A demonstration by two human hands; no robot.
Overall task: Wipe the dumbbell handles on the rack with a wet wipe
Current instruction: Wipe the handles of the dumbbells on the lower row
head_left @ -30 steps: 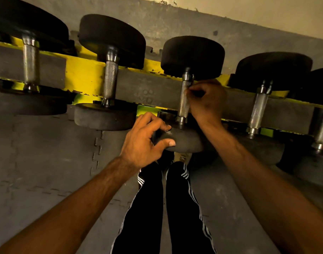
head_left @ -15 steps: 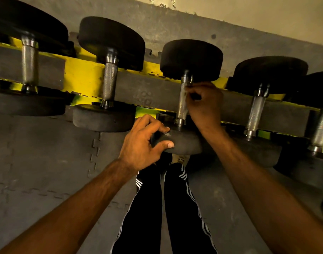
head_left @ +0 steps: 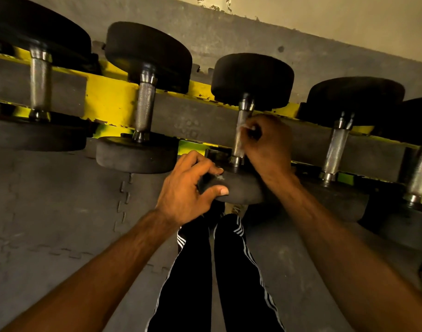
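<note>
Several black dumbbells with knurled steel handles lie across a yellow and grey rack [head_left: 109,99]. My right hand [head_left: 267,142] is curled round the handle [head_left: 238,144] of the middle dumbbell, pinching a small pale wet wipe [head_left: 245,127] against the upper part of the steel. My left hand [head_left: 188,188] grips the near black head [head_left: 243,188] of the same dumbbell, thumb underneath and fingers over its top edge. Most of the wipe is hidden under my fingers.
A dumbbell [head_left: 145,109] lies to the left and another [head_left: 337,144] to the right, with more at both edges. Grey interlocking floor mats [head_left: 49,224] lie below. My legs in black striped trousers [head_left: 217,271] stand close to the rack. A wall [head_left: 325,22] rises behind.
My right hand has slid slightly down the handle with the wipe. My left hand stays on the near head. The view has shifted a little.
</note>
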